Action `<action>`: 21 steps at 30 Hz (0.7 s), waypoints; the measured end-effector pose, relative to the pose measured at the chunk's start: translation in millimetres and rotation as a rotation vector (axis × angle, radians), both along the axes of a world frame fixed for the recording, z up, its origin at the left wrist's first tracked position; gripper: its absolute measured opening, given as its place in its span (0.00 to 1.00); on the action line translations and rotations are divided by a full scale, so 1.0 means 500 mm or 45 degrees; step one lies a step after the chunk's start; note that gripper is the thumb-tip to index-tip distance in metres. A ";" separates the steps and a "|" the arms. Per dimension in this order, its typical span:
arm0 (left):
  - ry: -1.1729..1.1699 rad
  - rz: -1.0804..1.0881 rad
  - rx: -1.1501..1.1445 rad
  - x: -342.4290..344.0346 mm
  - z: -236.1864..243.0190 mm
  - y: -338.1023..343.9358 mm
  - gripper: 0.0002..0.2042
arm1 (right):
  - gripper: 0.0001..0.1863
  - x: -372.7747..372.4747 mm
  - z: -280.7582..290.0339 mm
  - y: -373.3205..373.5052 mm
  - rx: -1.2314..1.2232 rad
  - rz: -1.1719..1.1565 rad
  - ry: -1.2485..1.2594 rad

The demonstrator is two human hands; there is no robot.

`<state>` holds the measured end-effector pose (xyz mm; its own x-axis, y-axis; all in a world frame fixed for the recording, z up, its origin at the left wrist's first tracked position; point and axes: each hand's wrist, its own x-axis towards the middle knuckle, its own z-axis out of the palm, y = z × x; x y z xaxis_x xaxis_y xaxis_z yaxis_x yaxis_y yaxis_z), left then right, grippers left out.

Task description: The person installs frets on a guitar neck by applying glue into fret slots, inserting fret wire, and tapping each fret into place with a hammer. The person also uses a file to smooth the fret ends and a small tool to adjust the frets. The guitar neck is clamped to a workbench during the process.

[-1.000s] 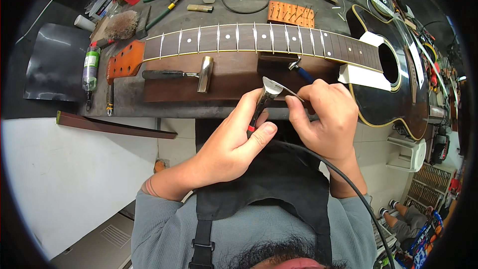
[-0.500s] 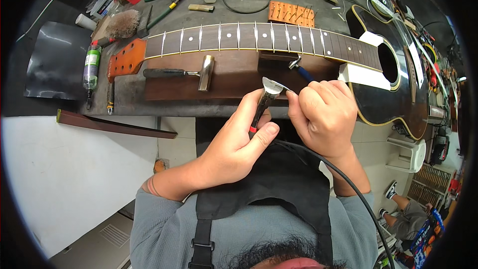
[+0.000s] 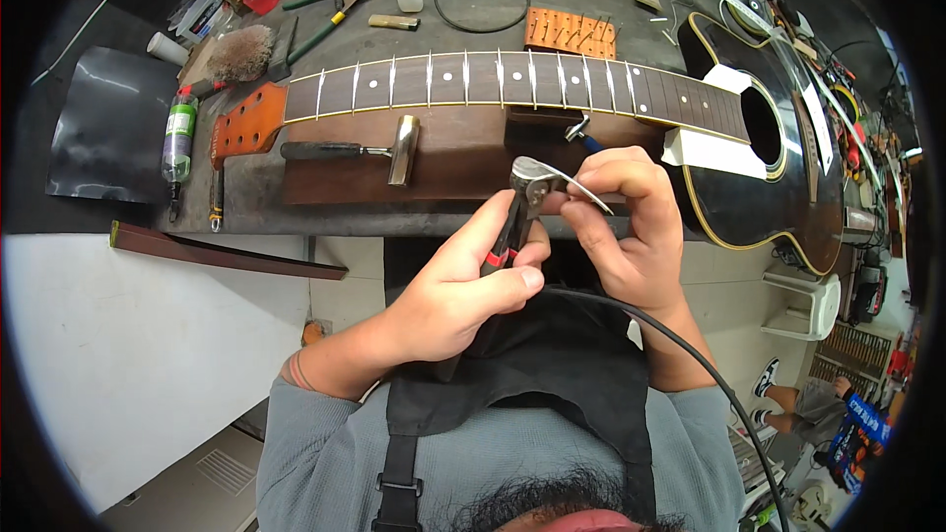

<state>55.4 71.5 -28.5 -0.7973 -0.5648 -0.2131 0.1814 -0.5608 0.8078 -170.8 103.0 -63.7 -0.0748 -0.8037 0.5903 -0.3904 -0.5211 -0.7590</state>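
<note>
Left hand [image 3: 443, 300] held end nippers [image 3: 533, 189] upright over the near edge of the table [image 3: 345, 220], its fingers wrapped round the red-banded handles. Right hand [image 3: 636, 222] had thumb and forefinger clamped on a thin, curved metal strip, probably fret wire [image 3: 564, 175], whose left end met the nipper head; could not tell whether the blades bit it. Guitar [image 3: 724, 212] lay beyond, neck running left; hammer [image 3: 404, 151] rested on the near side of the neck. Step in hand judged to be working the wire's end at the nippers. Next move seemed to call for steady alignment, right-hand fingers clear of the blades.
</note>
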 end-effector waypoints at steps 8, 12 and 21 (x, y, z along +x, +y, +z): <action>0.117 -0.118 0.372 -0.001 -0.004 -0.007 0.42 | 0.22 -0.027 0.001 -0.019 -0.399 -0.036 0.254; -0.021 -0.144 0.149 0.005 0.008 -0.025 0.46 | 0.19 -0.022 0.023 -0.015 -0.370 -0.041 0.132; -0.294 -0.006 -0.281 0.014 0.045 -0.021 0.46 | 0.12 0.004 0.053 0.037 0.259 -0.106 -0.021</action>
<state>62.4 61.2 -6.1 -0.7446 -0.6142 -0.2613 -0.0228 -0.3679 0.9296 -169.0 121.6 -37.0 -0.1541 -0.8967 0.4151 -0.4122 -0.3235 -0.8518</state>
